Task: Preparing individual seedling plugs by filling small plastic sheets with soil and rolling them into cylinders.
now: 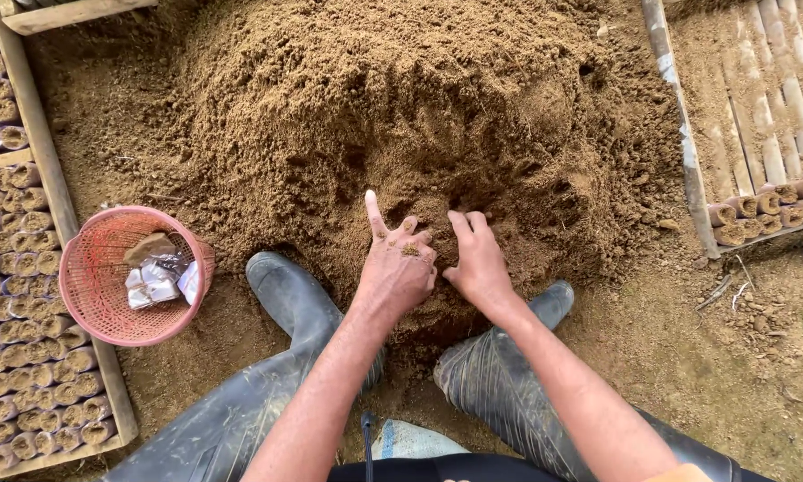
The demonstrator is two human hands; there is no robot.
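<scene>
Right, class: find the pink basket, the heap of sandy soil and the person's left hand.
pink basket (80,308): head view, on its near rim.
heap of sandy soil (374,98): head view, on its upper slope.
left hand (396,272): head view, on its back.

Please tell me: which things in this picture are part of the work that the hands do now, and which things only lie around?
In the work:
- left hand, pressed on the soil
- right hand, fingers dug into the soil
- soil heap

Only lying around:
- pink basket tilted at the left, with small clear bags inside
- rows of filled soil tubes behind a wooden frame
- bamboo rack at the right
- rubber boots
</scene>
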